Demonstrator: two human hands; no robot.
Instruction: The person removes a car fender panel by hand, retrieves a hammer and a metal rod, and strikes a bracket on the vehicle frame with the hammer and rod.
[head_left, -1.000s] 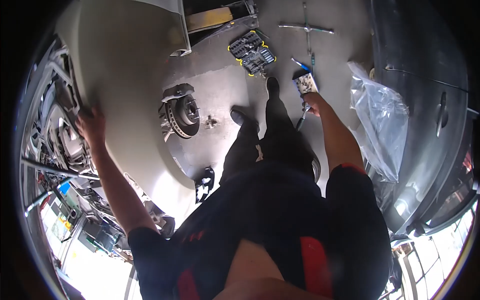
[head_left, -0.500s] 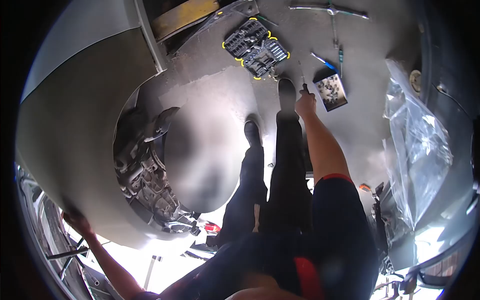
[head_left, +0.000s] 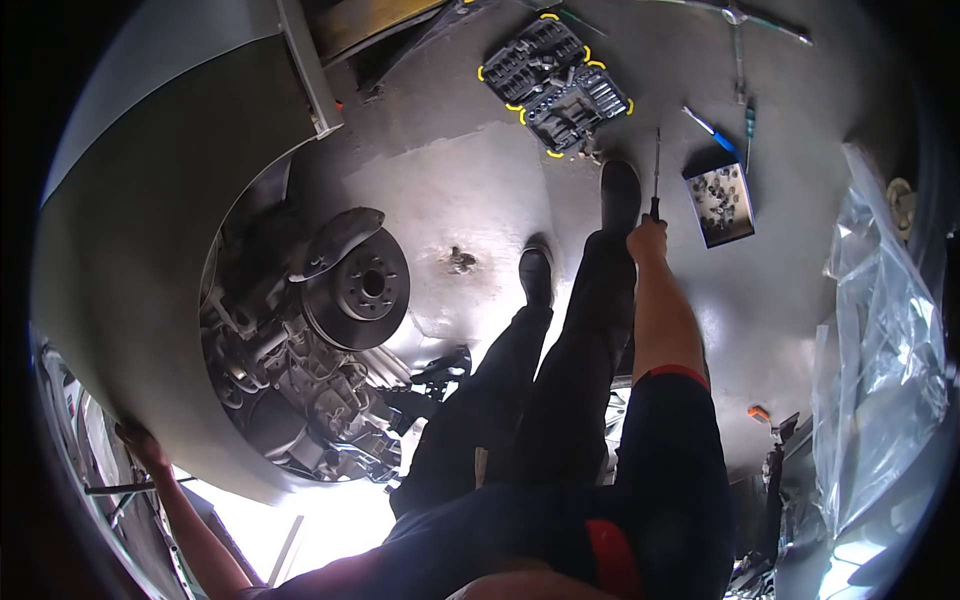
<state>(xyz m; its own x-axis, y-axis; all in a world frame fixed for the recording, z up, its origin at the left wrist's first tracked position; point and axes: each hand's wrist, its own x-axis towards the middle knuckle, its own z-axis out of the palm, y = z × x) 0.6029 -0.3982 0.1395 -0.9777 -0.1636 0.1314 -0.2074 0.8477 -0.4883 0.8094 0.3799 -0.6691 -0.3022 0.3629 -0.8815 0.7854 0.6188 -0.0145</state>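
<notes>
Swung off the edge of the tray (head_left: 732,234) since a second ago, my right hand (head_left: 648,240) now sits to its left, just beside my shoe (head_left: 620,195). Screwdriver (head_left: 655,207) in that hand, above the floor (head_left: 480,190): long thin metal shaft, dark handle, tip pointing away from me. Fingers closed around the handle, clamped on it. Tray is rectangular, shallow, holding small dark metal pieces (head_left: 716,198). Beyond it, smooth blue-handled tool (head_left: 722,143); hinged black tool case (head_left: 556,86), yellow corners, lying spread. Round brake disc (head_left: 362,290), flat metal face. Left hand (head_left: 146,446) at the edge of the smooth curved fender (head_left: 140,270); can't tell finger spread. Far right, crinkled clear plastic sheet (head_left: 885,350).
</notes>
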